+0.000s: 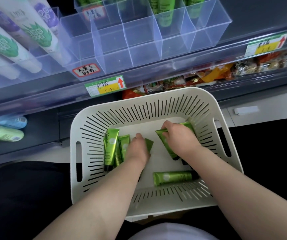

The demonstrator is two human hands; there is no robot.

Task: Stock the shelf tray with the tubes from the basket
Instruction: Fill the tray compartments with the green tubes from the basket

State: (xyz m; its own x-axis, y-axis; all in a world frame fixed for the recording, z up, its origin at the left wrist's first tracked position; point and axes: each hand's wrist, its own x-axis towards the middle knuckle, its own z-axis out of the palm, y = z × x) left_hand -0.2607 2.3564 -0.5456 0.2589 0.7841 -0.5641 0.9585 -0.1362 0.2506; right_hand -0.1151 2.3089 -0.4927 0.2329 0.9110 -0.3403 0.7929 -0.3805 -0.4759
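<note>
A cream slotted basket (156, 99) rests on my lap and holds several green tubes with black caps. My left hand (137, 148) reaches down into it and closes on a green tube (149, 144) beside a cluster of green tubes (110, 148) at the left. My right hand (177, 135) grips another green tube (166, 142) near the basket's right wall. One more tube (174, 177) lies loose on its side near the front. The clear divided shelf tray (146, 54) stands above, with its front compartments bare and green tubes (164, 13) upright in the back row.
White tubes with green and purple prints (26, 35) lean on the shelf at the left. Price labels (105, 85) hang on the shelf rail. Snack packets (208, 75) fill the shelf below at the right, and pale bottles (5, 130) lie at the lower left.
</note>
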